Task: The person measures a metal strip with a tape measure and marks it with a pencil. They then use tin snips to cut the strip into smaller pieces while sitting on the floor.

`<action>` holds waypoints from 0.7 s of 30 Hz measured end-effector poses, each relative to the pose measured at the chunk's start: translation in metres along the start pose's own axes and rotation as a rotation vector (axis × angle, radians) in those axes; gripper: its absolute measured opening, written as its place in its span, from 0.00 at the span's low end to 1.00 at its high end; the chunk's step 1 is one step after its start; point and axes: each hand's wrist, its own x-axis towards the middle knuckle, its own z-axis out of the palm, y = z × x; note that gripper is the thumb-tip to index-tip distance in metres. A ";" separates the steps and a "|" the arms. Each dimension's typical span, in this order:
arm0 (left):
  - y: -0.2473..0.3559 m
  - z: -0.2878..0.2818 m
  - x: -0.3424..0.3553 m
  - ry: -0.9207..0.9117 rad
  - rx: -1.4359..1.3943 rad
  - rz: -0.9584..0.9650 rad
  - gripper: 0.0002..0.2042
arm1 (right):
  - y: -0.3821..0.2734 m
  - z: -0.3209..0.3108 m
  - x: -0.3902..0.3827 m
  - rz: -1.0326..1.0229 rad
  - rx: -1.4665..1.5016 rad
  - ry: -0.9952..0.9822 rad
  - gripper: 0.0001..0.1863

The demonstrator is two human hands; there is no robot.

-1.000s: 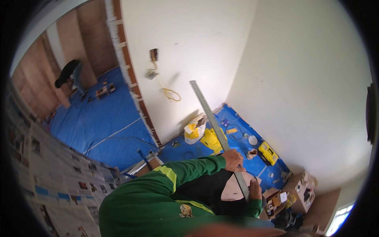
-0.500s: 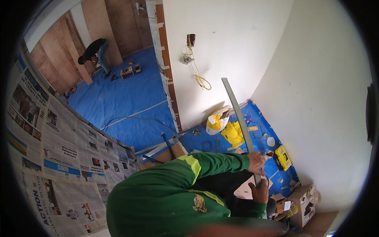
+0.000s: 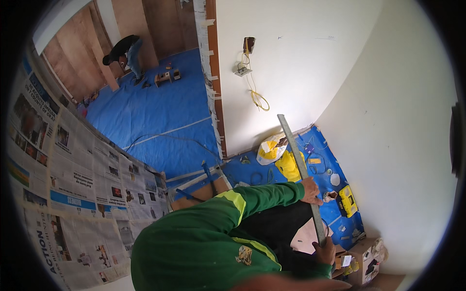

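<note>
A long, narrow grey metal bar (image 3: 294,145) stands slantwise in front of me, its far end up near the white wall. Around its middle part, the fingers of my left hand (image 3: 310,190) are closed. My right hand (image 3: 325,251) grips the bar close to its near end. My left arm, in a green sleeve with a yellow-green band (image 3: 234,201), reaches across from the left. Behind the bar's lower part lies a pale pinkish flat piece (image 3: 305,237), partly hidden by my dark-clad leg.
Blue sheeting (image 3: 310,140) with a white sack (image 3: 270,149), yellow cloth (image 3: 287,167) and a yellow-black case (image 3: 347,200) covers the floor. A cardboard box (image 3: 364,252) stands at right. Yellow wires (image 3: 259,101) hang from the wall. Newspaper (image 3: 87,189) lines the left. Another person (image 3: 127,53) bends over beyond the opening.
The bar has come down toward me, its far end lower. My hands are farther apart along it, the right one nearer its near end. The view has shifted slightly.
</note>
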 end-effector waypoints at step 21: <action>0.020 -0.005 0.020 -0.260 -0.072 -0.179 0.32 | 0.091 0.011 0.141 0.017 0.369 -0.043 0.18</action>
